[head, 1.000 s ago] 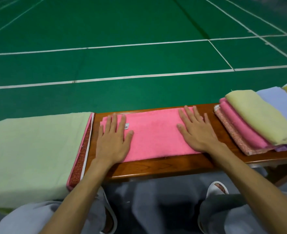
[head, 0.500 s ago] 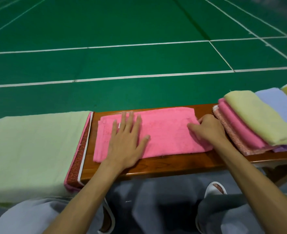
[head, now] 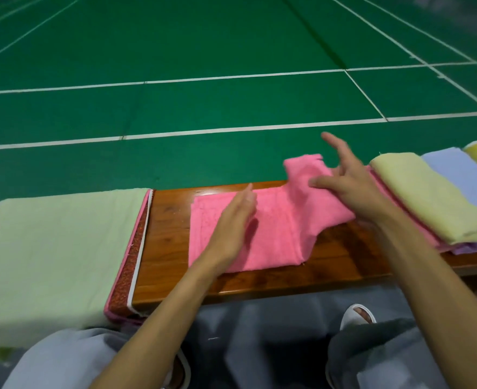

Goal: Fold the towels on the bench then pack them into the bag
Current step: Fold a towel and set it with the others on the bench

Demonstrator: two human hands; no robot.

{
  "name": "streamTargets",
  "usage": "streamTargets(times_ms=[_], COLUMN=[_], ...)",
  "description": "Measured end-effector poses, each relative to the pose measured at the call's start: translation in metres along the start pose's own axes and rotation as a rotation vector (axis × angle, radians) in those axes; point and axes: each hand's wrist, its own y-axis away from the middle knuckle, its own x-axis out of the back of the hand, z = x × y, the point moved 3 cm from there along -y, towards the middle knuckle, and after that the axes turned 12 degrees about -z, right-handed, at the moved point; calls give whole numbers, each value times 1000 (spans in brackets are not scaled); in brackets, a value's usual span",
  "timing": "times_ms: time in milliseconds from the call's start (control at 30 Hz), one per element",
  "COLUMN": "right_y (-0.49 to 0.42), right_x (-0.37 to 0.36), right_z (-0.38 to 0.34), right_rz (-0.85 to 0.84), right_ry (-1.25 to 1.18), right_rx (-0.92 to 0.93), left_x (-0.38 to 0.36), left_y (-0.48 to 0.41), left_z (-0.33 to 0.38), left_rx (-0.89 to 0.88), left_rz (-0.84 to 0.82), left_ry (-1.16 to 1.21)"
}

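Note:
A pink towel [head: 276,234] lies on the brown wooden bench [head: 170,237]. My right hand [head: 346,189] pinches the towel's right end and holds it raised above the bench, bent leftward, with the index finger sticking up. My left hand [head: 233,223] stands on edge, fingers straight, pressing across the towel's left half. A stack of folded towels [head: 425,197] sits at the right end of the bench: pale yellow-green on top, pink, purple, light blue and yellow around it. No bag is recognisable in view.
A large pale green cloth [head: 49,248] with a pink and patterned edge covers the bench's left end. Beyond the bench stretches a green court floor [head: 203,51] with white lines. My knees and a white slipper [head: 358,315] are below the bench's front edge.
The right hand gripped the towel's right end and lifted it up and leftward. The left hand slid rightward and turned from flat to on edge. The camera view shifted slightly left.

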Motion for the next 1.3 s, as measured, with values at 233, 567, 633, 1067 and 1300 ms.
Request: streamTargets(times_ms=[233,567,633,1067,1300], right_y=[-17,-17,-15,-7,-8], right_x=[-91,-80,-87,-124,-86], right_z=[2,41,44,85,93], right_rz=[-290,37,72,-347,-307], right_ry=[-308,129,517,1347,1297], right_rx=[-12,25,124,81,19], left_x=[44,78,81,50,81], left_y=[8,23,25,19,24], left_z=[2,-5,-7,-42,-45], left_rx=[218,293,242,37,91], left_rz=[-49,103,246,-23,8], left_ry=[634,376,-6,-1446,-1442])
